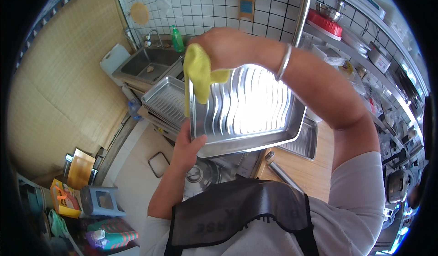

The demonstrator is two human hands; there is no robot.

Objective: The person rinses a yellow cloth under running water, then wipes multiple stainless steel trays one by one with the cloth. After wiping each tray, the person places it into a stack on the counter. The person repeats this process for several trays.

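Observation:
A ribbed metal tray [246, 109] is held up, tilted, in front of my chest. My left hand [190, 143] grips its lower left corner, the thumb over the rim. At the tray's upper left edge, my right hand [215, 49] holds a yellow cloth [198, 73] that hangs over the rim; its fingers are mostly hidden. Behind on the left, a stack of similar trays [167, 97] stands beside the sink. Another ribbed tray [304, 139] lies on the wooden worktop [321, 167], partly behind the raised tray.
A sink [147, 64] with a faucet and a green pump bottle [177, 39] is at the back left. A metal tube [284, 175] lies on the worktop. Loaded shelves [359, 51] line the right side. A blue-grey stool [99, 201] stands lower left.

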